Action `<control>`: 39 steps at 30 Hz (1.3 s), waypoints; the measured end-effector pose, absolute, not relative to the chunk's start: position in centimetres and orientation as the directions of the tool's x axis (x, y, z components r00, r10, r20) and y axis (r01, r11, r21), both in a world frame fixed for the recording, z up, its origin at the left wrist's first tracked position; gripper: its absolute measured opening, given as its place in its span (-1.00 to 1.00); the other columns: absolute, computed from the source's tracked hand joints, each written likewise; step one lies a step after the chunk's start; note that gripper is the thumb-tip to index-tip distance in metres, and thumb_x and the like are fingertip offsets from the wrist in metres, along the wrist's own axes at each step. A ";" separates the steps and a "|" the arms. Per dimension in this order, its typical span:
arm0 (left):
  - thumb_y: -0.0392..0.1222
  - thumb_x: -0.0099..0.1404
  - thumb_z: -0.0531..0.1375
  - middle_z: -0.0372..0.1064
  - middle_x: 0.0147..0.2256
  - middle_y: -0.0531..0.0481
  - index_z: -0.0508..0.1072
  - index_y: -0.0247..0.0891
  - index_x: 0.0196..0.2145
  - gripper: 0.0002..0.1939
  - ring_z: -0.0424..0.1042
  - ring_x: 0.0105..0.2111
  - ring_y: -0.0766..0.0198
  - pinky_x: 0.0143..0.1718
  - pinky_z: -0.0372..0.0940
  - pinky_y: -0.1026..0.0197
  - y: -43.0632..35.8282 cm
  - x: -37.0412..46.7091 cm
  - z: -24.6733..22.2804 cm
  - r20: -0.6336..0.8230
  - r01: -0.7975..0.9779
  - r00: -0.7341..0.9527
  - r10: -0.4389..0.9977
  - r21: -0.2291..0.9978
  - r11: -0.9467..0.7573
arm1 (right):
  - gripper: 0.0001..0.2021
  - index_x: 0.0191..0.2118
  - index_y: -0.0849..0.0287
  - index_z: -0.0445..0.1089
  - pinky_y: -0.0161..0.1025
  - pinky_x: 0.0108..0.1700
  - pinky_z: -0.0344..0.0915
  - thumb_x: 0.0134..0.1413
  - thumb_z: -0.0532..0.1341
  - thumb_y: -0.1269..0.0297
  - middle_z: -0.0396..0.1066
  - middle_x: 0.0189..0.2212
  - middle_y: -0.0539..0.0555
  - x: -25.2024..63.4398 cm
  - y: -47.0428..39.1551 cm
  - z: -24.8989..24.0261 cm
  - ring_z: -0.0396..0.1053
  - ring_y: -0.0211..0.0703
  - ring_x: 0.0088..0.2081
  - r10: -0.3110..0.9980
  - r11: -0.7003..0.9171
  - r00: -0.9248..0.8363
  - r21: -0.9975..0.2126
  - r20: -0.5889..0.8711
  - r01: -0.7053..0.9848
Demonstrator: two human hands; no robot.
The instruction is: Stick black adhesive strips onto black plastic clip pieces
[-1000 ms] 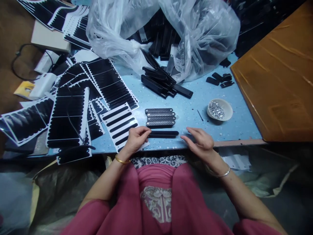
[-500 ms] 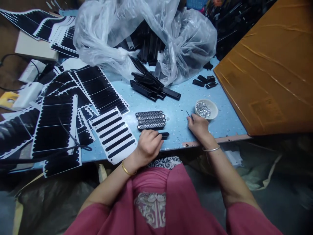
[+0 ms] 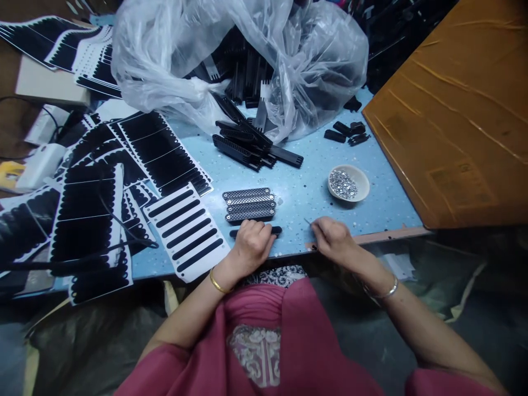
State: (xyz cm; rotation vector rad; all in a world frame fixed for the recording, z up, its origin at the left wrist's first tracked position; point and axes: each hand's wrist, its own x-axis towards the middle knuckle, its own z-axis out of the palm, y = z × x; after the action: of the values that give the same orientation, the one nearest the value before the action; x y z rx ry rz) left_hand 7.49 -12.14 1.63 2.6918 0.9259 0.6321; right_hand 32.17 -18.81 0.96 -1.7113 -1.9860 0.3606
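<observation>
"Grip first: what's held?"

"The left grip [image 3: 252, 242] is closed over a smooth black bar [image 3: 277, 230] at the desk's [image 3: 297, 192] front edge; the right grip [image 3: 332, 236] pinches one thin dark tool [image 3: 307, 221]."

"How far along?"

"Four patterned bars [image 3: 249, 206] just beyond, silver dots at their ends, look finished. The pile [image 3: 235, 148] behind looks unfinished, too tangled to count."

"Other counts?"

"Six black strips [image 3: 184, 223] on the nearest sheet [image 3: 204, 263]; one bowl [image 3: 365, 184] toward the right edge."
</observation>
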 end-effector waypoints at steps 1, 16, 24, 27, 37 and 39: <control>-0.22 0.39 0.06 0.38 -0.44 -0.12 0.42 -0.32 -0.34 -0.80 0.31 -0.40 0.14 -0.34 0.13 0.08 -12.1 7.5 1.6 0.330 0.529 0.704 0.629 0.346 -0.775 | -0.84 -0.41 0.15 0.32 -0.25 -0.46 0.18 0.19 0.08 0.41 0.34 -0.58 0.03 31.5 -19.1 1.2 0.29 -0.20 -0.55 0.982 0.173 -0.089 -0.588 0.170 0.790; -0.22 0.40 0.05 0.41 -0.44 -0.11 0.41 -0.29 -0.35 -0.80 0.30 -0.40 0.14 -0.35 0.09 0.07 -12.1 7.8 0.7 0.352 0.525 0.678 0.645 0.382 -0.760 | -0.79 -0.48 0.15 0.41 -0.33 -0.52 0.18 0.10 0.10 0.46 0.31 -0.64 -0.03 28.0 -18.3 3.2 0.27 -0.29 -0.59 0.971 0.227 -0.105 -0.694 0.214 0.684; -0.22 0.40 0.04 0.40 -0.45 -0.11 0.39 -0.29 -0.39 -0.77 0.29 -0.40 0.14 -0.35 0.11 0.08 -12.1 7.8 0.7 0.345 0.519 0.679 0.648 0.398 -0.756 | -0.80 -0.47 0.16 0.39 -0.34 -0.49 0.20 0.08 0.09 0.47 0.35 -0.62 -0.02 27.4 -17.7 2.7 0.29 -0.30 -0.57 0.963 0.260 -0.137 -0.682 0.230 0.683; -0.22 0.40 0.04 0.40 -0.45 -0.12 0.39 -0.29 -0.39 -0.77 0.30 -0.40 0.14 -0.34 0.12 0.08 -12.1 7.8 0.7 0.348 0.518 0.674 0.652 0.406 -0.753 | -0.80 -0.47 0.16 0.39 -0.35 -0.50 0.21 0.08 0.08 0.48 0.36 -0.61 -0.02 27.3 -17.6 2.7 0.29 -0.30 -0.58 0.962 0.265 -0.137 -0.671 0.238 0.692; -0.22 0.40 0.04 0.44 -0.43 -0.12 0.43 -0.29 -0.34 -0.79 0.37 -0.38 0.15 -0.32 0.18 0.10 -12.0 7.6 0.4 0.339 0.496 0.664 0.666 0.468 -0.732 | -0.81 -0.42 0.16 0.46 -0.33 -0.46 0.28 0.15 0.13 0.40 0.40 -0.57 0.00 27.4 -17.9 2.5 0.36 -0.26 -0.53 0.983 0.184 -0.097 -0.750 0.159 0.635; -0.21 0.40 0.05 0.45 -0.42 -0.13 0.44 -0.29 -0.33 -0.78 0.39 -0.37 0.15 -0.31 0.19 0.10 -12.0 7.6 0.4 0.335 0.485 0.665 0.668 0.487 -0.726 | -0.82 -0.39 0.16 0.49 -0.34 -0.48 0.27 0.17 0.15 0.38 0.40 -0.57 0.00 27.5 -17.9 2.4 0.36 -0.26 -0.53 0.987 0.156 -0.075 -0.782 0.139 0.604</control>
State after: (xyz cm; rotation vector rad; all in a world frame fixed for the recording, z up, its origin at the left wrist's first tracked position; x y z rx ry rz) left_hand 7.58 -11.99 0.40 2.5246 0.9100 0.7129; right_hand 27.46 -17.93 2.36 -1.5245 -1.7617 0.7249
